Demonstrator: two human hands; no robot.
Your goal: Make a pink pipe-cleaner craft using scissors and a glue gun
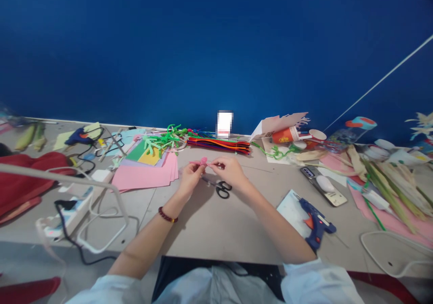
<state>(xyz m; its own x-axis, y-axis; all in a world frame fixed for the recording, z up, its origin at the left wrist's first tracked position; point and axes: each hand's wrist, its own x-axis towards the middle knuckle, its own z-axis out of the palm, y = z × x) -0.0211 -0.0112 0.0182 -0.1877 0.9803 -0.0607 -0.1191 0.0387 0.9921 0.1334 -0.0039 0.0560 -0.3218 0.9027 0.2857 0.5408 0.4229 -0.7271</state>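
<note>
My left hand [190, 178] and my right hand [230, 172] meet above the grey board, and their fingertips pinch a small pink fuzzy piece [203, 161], probably pipe cleaner. Just below my hands, black-handled scissors [222, 189] lie on the board [223, 232], untouched. A stack of pink paper [144, 177] lies left of my left hand. A dark beaded bracelet [168, 214] circles my left wrist. Nearer my right forearm lies a blue glue gun [316, 220].
Green pipe cleaners [165, 140] and a bundle of multicoloured ones [219, 145] lie at the back. A phone [323, 185], a second glue gun [79, 136], a power strip [67, 218], red cloth [23, 182] and long dried leaves [389, 191] surround the board. A blue wall rises behind.
</note>
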